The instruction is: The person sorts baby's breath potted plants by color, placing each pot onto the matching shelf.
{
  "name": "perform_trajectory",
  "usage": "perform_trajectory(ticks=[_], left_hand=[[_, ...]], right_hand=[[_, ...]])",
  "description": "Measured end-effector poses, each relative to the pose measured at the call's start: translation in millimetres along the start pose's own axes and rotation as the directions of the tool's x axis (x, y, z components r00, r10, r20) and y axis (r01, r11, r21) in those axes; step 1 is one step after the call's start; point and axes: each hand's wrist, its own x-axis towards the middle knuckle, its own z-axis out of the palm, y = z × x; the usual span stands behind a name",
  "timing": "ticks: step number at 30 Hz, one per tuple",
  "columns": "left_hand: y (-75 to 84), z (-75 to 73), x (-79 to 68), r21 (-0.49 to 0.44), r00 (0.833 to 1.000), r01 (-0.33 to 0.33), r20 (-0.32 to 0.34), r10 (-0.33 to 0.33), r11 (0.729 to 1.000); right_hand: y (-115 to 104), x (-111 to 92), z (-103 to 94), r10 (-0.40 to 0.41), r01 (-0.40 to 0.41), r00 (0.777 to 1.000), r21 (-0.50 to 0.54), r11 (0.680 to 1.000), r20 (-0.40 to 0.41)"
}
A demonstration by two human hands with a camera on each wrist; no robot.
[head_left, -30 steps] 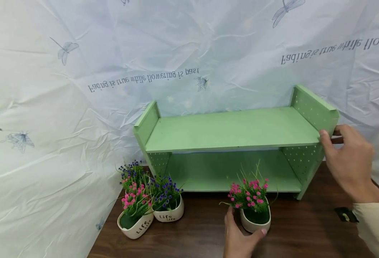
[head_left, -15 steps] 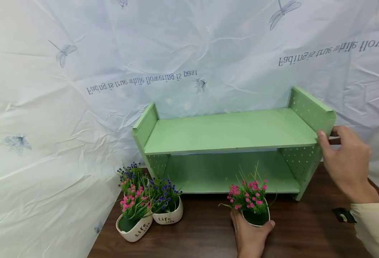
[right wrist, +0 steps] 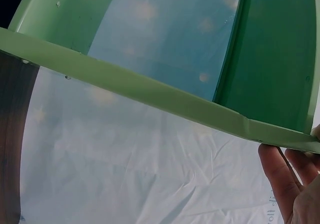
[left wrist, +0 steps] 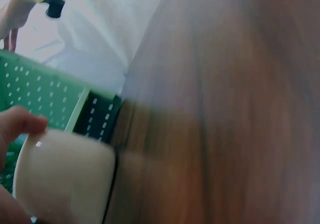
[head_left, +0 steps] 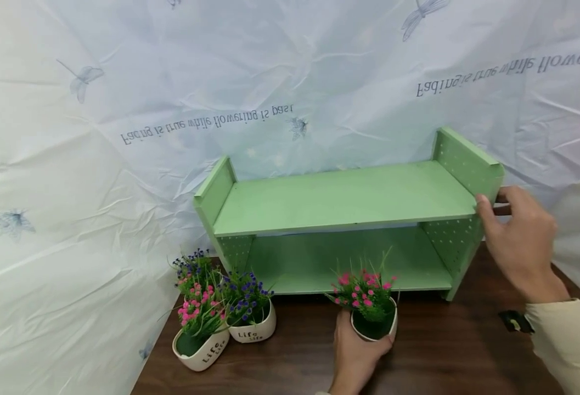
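My left hand point(head_left: 356, 351) grips a white flowerpot point(head_left: 395, 322) of pink artificial flowers point(head_left: 361, 291), fingers on its left side and thumb at the front right. In the left wrist view the smooth pot point(left wrist: 67, 176) shows close up, the thumb or a finger over its rim. My right hand point(head_left: 522, 236) pinches the right side panel point(head_left: 472, 164) of a green two-tier shelf point(head_left: 344, 200), thumb at the front edge and fingers round the outside. The right wrist view shows fingertips point(right wrist: 275, 166) against the panel's edge.
Three more white pots stand left of the shelf: one with pink flowers point(head_left: 201, 351) in front, a purple-flowered one point(head_left: 252, 332) beside it, and purple flowers point(head_left: 191, 266) behind. Printed white cloth point(head_left: 270, 66) hangs behind the brown wooden table point(head_left: 280, 373).
My left hand has closed round the pink-flowered pot, which now sits slightly higher and tilts back a little. My right hand keeps its hold on the shelf. The head view has shifted slightly.
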Motion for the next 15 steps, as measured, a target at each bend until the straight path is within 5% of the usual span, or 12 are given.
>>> perform_trajectory(ticks=[4,9,15], left_hand=[[-6.8,-23.4,13.2,0.061,0.992,0.005,0.123,-0.013,0.998],[-10.8,-47.5,30.5,0.128,0.956,0.026,0.287,-0.062,0.991],[-13.6,-53.8,37.5,0.184,0.923,0.011,0.375,-0.081,0.983]], right_hand=[[-1,0,0.3,0.018,-0.018,1.0,0.015,1.0,0.001],[0,-1,0.1,0.016,-0.016,1.0,0.012,1.0,-0.011],[1,0,-0.5,0.024,-0.024,1.0,0.013,1.0,-0.008]])
